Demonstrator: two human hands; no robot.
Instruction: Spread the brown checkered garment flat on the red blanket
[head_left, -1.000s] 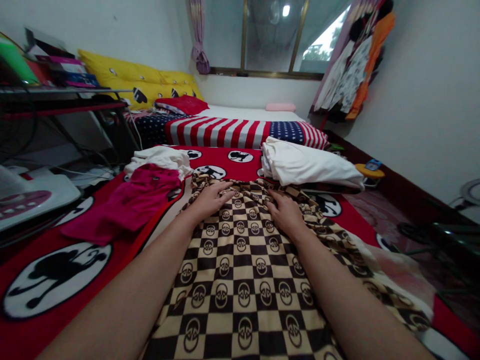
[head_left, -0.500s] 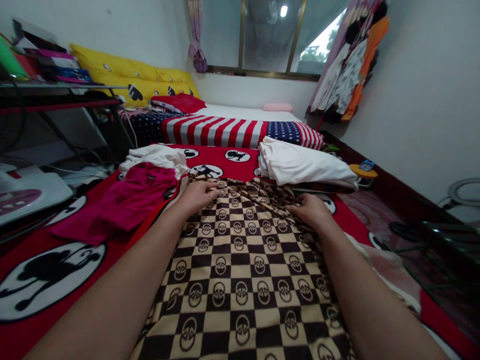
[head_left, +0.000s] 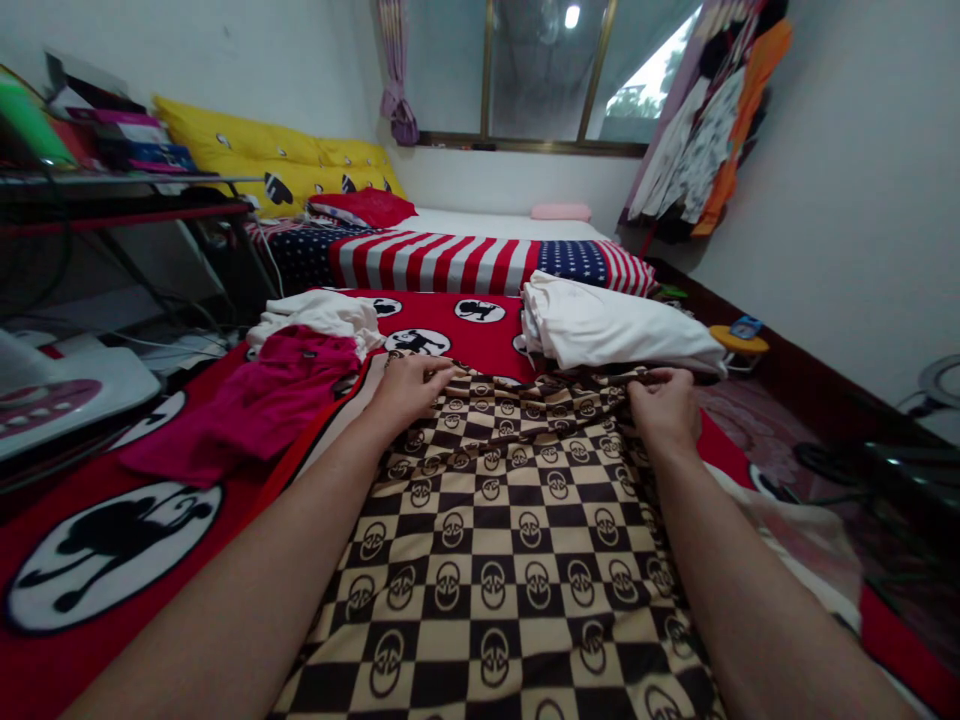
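Observation:
A brown-and-beige checkered garment [head_left: 510,540] with a ring-shaped print lies spread in front of me. My left hand [head_left: 409,395] grips its far left corner, thumb and fingers closed on the fabric. At the far right corner my right hand [head_left: 666,408] pinches the gathered edge, slightly raised. Between both hands the far edge runs across in loose folds. Left of the garment lie a magenta garment [head_left: 262,400] and a crumpled white garment [head_left: 319,318]. Beyond my right hand sits a folded white garment [head_left: 615,325].
Under everything is a red blanket [head_left: 487,335] with white ovals and black figures. A bed with a striped flag-pattern cover [head_left: 442,265] stands behind. At left are a cluttered desk [head_left: 135,185] and a white appliance [head_left: 82,390]. A small orange stool [head_left: 739,342] stands at right.
My right hand has moved right and a little up, drawing the garment's far edge out straighter. My left hand stays at the left corner. The view has shifted slightly.

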